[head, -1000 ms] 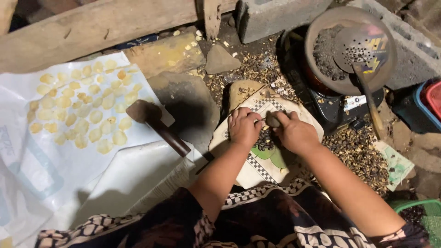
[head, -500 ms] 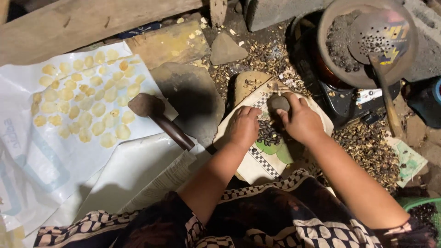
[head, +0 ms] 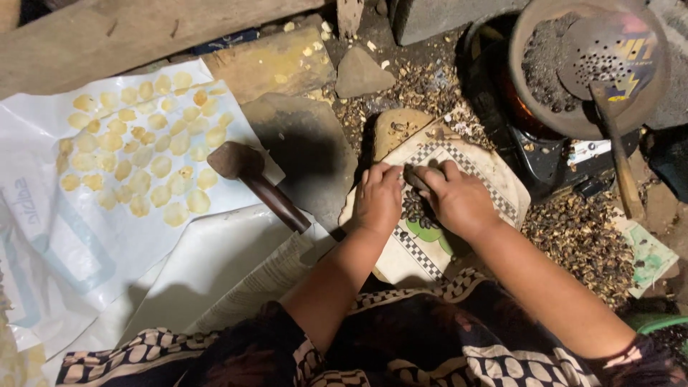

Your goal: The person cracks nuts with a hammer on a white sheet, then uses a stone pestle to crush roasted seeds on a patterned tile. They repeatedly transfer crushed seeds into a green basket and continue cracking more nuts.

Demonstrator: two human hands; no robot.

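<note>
Right hand (head: 459, 201) on checked cloth (head: 473, 161), mallet (head: 254, 183) beside — husks (head: 580, 236) around

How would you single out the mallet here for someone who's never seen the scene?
Start at the big white plastic sheet covered with pale yellow flattened discs. At its right edge, beside a grey flat stone slab, lies the brown wooden mallet. It is the only handled tool lying there, left of both hands.

Dim, warm light falls from above left, leaving the right side and corners murky, slightly soft throughout
</note>
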